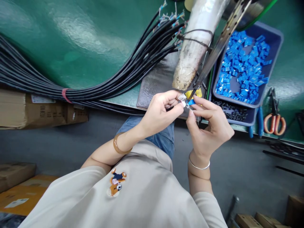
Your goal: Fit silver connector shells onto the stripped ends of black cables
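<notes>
My left hand [162, 109] is closed, its thumb and fingers pinching a black cable's end [182, 98], where whitish and silvery material shows. Beside it, my right hand [209, 123] has thumb and forefinger closed on a thin pale wire [188, 107], very small in this view. A small blue piece [191, 102] sits between the two hands; whether the right fingers touch it I cannot tell. Just above the fingertips is the dark tip of a slanted metal tool that looks like a mounted soldering iron [213, 53]. Something yellow [196, 93] lies behind the tip.
A white duct [198, 47] hangs close above my hands. Black cables [114, 84] with stripped ends lie leftward. At right are a bin [276, 41] of blue connectors, a lower bin [251, 118] of small dark parts, and orange-handled pliers [275, 122]. Cardboard boxes [42, 109] stand left.
</notes>
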`<state>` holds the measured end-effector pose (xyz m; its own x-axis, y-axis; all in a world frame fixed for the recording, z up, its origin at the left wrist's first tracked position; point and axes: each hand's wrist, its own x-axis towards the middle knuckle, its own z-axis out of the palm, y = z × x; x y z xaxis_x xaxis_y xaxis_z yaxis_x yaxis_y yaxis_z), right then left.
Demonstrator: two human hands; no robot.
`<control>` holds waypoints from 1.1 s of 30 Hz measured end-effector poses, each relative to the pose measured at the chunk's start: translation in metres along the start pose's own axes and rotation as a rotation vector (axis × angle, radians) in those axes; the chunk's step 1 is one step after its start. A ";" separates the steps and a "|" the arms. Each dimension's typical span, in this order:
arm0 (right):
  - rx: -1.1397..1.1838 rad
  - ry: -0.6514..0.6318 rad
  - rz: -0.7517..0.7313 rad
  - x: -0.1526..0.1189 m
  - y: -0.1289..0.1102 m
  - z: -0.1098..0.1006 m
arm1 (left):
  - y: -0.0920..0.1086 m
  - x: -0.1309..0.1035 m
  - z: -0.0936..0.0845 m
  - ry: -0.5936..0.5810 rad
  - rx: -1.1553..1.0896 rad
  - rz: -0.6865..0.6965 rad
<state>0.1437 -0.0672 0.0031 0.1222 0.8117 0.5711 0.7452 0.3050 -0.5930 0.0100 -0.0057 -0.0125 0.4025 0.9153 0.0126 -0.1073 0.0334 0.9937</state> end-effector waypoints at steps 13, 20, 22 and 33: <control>0.033 0.004 -0.026 -0.001 0.001 0.002 | 0.000 0.000 -0.003 -0.030 0.084 -0.006; 0.057 0.027 -0.014 0.001 -0.002 0.000 | 0.003 0.000 -0.004 -0.038 0.046 0.001; 0.037 0.011 -0.018 0.000 -0.001 0.000 | 0.002 0.000 -0.005 -0.051 0.042 -0.018; -0.021 0.045 -0.071 0.002 0.000 0.001 | 0.003 0.001 -0.004 -0.051 0.036 -0.013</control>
<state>0.1433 -0.0647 0.0036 0.0980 0.7649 0.6366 0.7665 0.3500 -0.5385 0.0068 -0.0028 -0.0105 0.4499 0.8931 0.0042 -0.0691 0.0301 0.9972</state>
